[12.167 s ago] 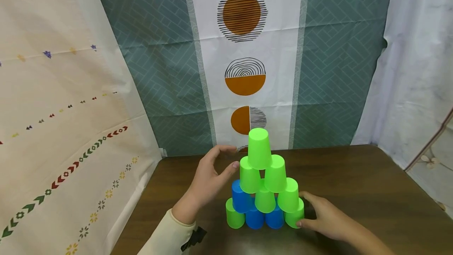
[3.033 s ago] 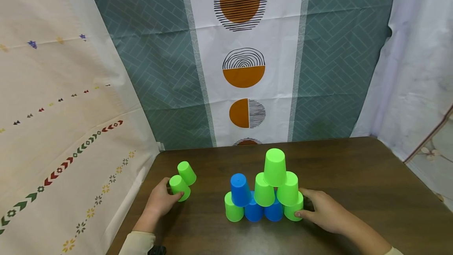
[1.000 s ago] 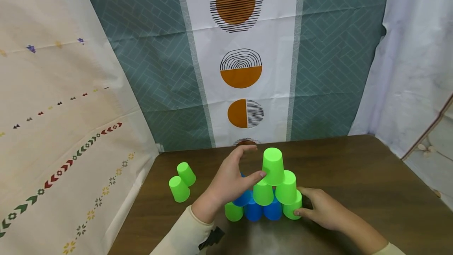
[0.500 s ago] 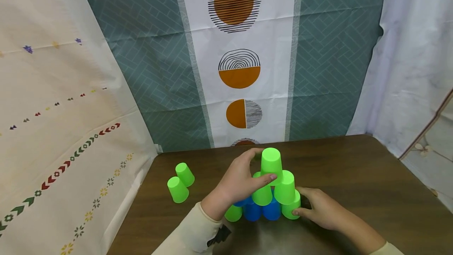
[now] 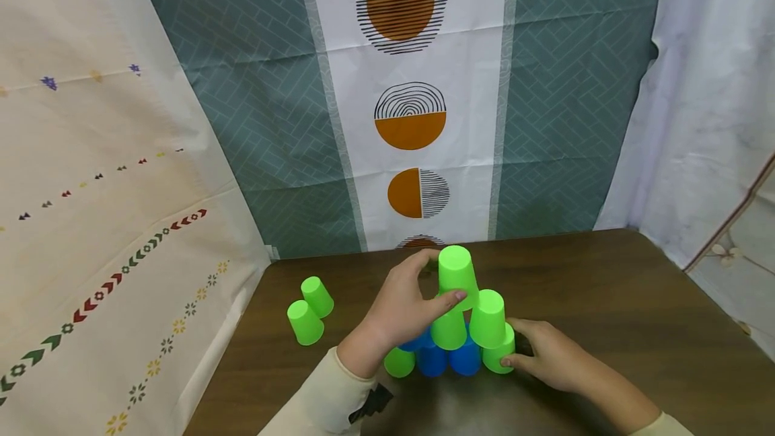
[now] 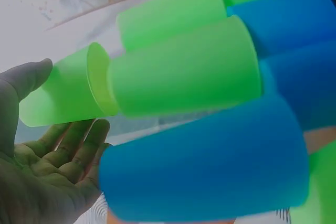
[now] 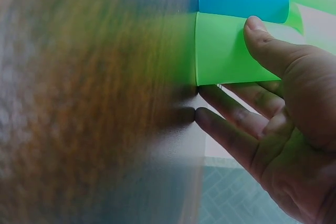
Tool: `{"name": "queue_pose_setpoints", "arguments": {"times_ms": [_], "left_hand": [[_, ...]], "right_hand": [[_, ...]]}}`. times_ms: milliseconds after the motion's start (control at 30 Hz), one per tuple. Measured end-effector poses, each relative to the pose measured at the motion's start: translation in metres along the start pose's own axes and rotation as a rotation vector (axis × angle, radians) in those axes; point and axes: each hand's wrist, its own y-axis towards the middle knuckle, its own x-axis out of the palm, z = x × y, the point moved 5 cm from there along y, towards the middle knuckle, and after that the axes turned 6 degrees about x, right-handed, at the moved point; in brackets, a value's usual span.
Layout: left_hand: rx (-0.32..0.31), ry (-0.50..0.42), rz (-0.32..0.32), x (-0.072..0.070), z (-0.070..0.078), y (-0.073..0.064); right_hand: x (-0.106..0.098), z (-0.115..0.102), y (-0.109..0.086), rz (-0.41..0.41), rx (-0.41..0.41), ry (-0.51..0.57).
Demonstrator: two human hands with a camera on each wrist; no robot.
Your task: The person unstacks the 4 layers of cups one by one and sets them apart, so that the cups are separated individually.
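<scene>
My left hand [image 5: 396,308] grips the top green cup [image 5: 457,274] between thumb and fingers. In the left wrist view this cup [image 6: 63,93] tilts, its rim by the base of the green cup [image 6: 184,72] below. Two upside-down green cups, a left one [image 5: 448,330] and a right one [image 5: 488,320], stand beneath it. A blue cup [image 5: 414,343] is mostly hidden behind my left hand. On the right, my right hand [image 5: 547,358] holds the bottom green cup [image 5: 498,357] at its side, thumb in front, fingers behind.
The bottom row also has a green cup [image 5: 399,362] and two blue cups [image 5: 432,360]. Two upside-down green cups [image 5: 305,323] stand at the left of the brown table [image 5: 581,274]. A patterned cloth [image 5: 212,315] borders the left side; a curtain [image 5: 290,153] hangs behind.
Two green cups have gone from the stack to the table's left. My left hand returned, took hold of the top cup and shifted it slightly left and up. My right hand stayed put.
</scene>
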Motion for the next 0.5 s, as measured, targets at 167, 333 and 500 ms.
{"name": "queue_pose_setpoints", "arguments": {"times_ms": [167,333,500], "left_hand": [[-0.015,-0.004,0.096,-0.025,-0.005,-0.010],[-0.053,-0.015,0.207,-0.057,-0.017,-0.033],[-0.081,-0.019,0.284,-0.089,-0.027,-0.062]], "right_hand": [[0.000,0.000,0.000,0.009,-0.005,-0.007],[0.001,0.001,0.000,0.010,0.001,0.000],[0.001,0.000,0.000,0.008,0.003,0.006]]}}
